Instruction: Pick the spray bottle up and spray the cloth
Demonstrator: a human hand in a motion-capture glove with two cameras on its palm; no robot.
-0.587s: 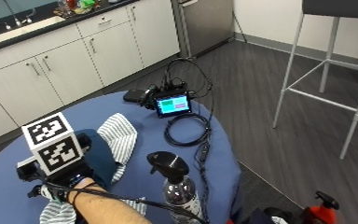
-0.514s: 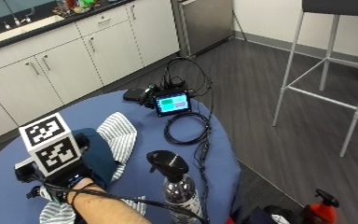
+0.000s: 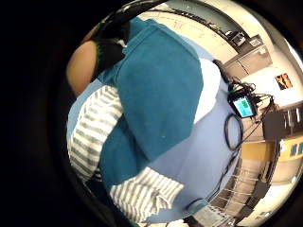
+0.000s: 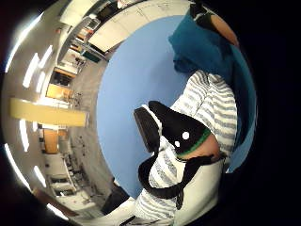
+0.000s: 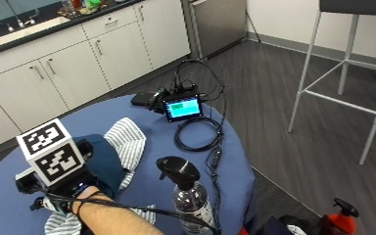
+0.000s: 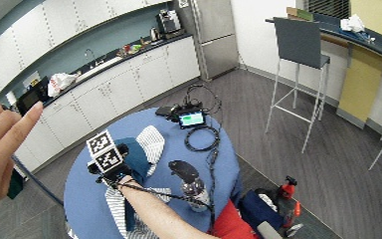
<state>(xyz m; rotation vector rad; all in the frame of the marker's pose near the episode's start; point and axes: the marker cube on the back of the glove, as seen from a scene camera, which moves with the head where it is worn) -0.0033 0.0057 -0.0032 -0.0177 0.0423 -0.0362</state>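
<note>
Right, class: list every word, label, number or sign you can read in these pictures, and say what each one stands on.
No text can be read.
Small screen on the table: lit green and blue, its contents too small to read.
Spray bottle: no label legible.
Striped cloth: stripes only.

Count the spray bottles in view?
2. One clear bottle with a black trigger stands on the table by the arm; one red bottle sits on the floor beside the table.
</note>
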